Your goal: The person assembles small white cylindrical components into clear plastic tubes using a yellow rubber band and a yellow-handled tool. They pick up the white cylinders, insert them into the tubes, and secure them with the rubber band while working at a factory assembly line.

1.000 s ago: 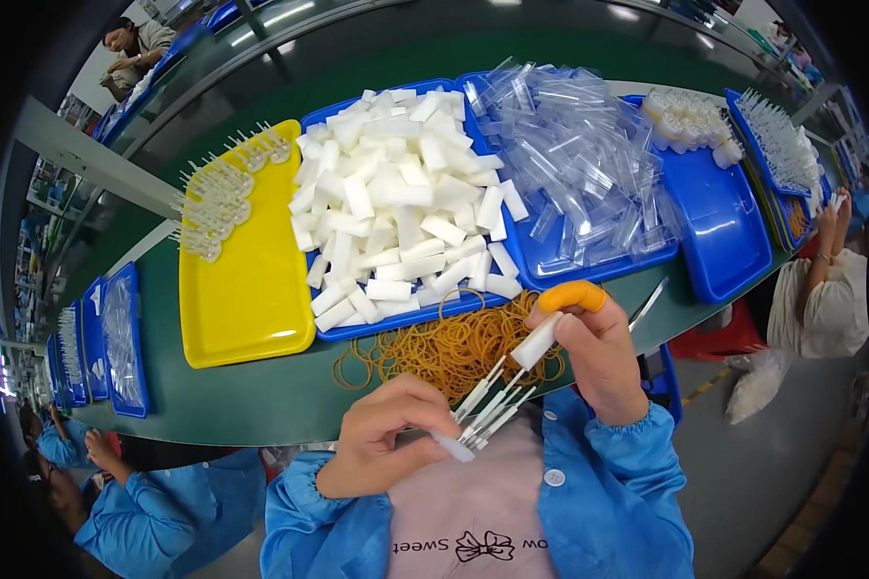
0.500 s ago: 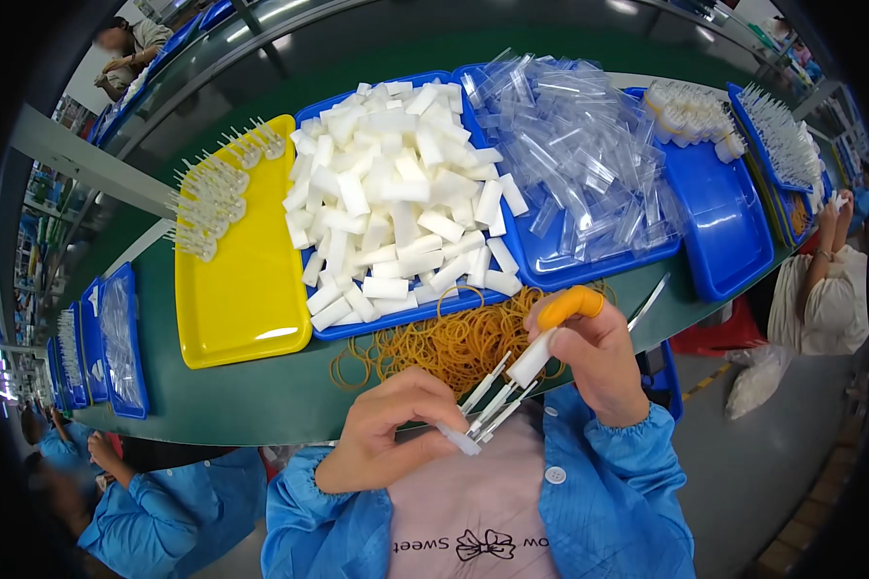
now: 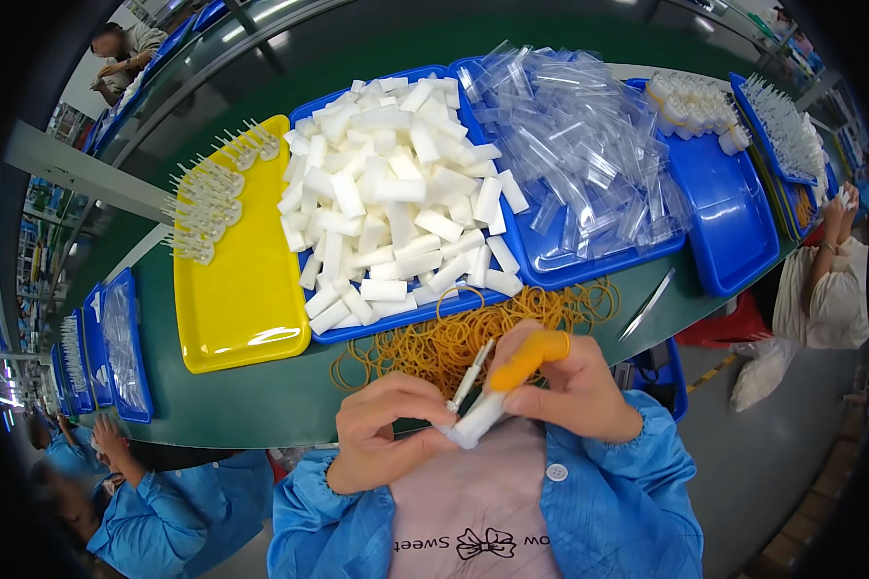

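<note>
In front of my chest, my left hand [image 3: 386, 429] pinches the base of a small white pronged plastic piece [image 3: 467, 384] between thumb and fingers. One prong points up and away from me; the others are hidden. My right hand [image 3: 579, 391], with an orange finger cot [image 3: 531, 361] on one finger, is closed on a white foam block [image 3: 483, 418]. That block lies along the prongs and reaches down to the base by my left fingertips. Just beyond both hands lies a loose pile of tan rubber bands [image 3: 410, 352].
A yellow tray [image 3: 237, 328] holds several pronged pieces along its left edge. Beside it, one blue tray [image 3: 343, 329] is heaped with foam blocks, another [image 3: 589, 265] with clear plastic sleeves. Tweezers [image 3: 647, 304] lie to the right, near another blue tray [image 3: 729, 227]. Co-workers sit at both sides.
My right hand has moved down and left, bringing the foam block down over the prongs toward the base. The tweezers, earlier partly behind my right hand, now show whole.
</note>
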A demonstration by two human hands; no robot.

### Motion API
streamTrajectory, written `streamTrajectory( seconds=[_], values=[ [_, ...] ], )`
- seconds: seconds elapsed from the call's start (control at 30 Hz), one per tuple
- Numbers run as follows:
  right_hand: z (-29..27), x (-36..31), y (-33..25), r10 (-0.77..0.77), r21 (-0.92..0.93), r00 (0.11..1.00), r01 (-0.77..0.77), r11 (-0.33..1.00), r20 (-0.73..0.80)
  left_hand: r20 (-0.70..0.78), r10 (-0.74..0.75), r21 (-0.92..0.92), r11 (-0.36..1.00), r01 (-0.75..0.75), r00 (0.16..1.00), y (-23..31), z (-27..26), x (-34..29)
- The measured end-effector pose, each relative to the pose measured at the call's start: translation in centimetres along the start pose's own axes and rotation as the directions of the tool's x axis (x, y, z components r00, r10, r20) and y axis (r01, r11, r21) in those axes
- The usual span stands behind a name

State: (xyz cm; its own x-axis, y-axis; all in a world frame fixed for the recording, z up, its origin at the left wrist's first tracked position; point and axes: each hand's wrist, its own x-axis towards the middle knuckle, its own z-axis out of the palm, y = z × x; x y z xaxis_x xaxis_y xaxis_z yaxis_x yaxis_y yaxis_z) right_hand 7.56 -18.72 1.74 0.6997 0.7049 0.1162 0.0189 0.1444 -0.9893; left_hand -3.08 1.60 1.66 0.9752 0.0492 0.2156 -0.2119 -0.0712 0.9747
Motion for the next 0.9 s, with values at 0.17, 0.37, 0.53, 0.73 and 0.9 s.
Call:
streamTrajectory(
  seconds=[0.17, 0.37, 0.53, 0.73, 0.9],
  values=[
    [-2.2, 3.2, -0.6, -0.268, -0.796, 0.956, 0.068, 0.601, -0.121, -0.163, -0.101, -0.219, 0.974, 0.064, 0.981, -0.7, -0.3, -0.5],
    [-2.7, 4.2, 2.2, -0.351, -0.962, 0.935, 0.053, 0.269, -0.047, -0.181, -0.118, -0.247, 0.966, 0.071, 0.976, -0.8, -0.4, -0.6],
    [-3.8, 3.3, 0.7, -0.084, -0.466, 0.928, -0.103, 0.879, -0.363, -0.136, -0.072, -0.071, 0.996, 0.062, 0.988, -0.7, -0.3, -0.6],
    [-4.5, 2.7, -0.6, 0.066, 0.044, 0.977, -0.058, 0.997, -0.203, -0.032, 0.092, -0.011, 0.996, -0.092, 0.995, -0.3, -0.1, 0.1],
    [-4.8, 2.4, -0.3, 0.162, 0.096, 0.982, -0.153, 0.984, -0.092, 0.001, 0.135, 0.038, 0.990, -0.135, 0.991, -0.4, 0.0, 0.3]
  ],
)
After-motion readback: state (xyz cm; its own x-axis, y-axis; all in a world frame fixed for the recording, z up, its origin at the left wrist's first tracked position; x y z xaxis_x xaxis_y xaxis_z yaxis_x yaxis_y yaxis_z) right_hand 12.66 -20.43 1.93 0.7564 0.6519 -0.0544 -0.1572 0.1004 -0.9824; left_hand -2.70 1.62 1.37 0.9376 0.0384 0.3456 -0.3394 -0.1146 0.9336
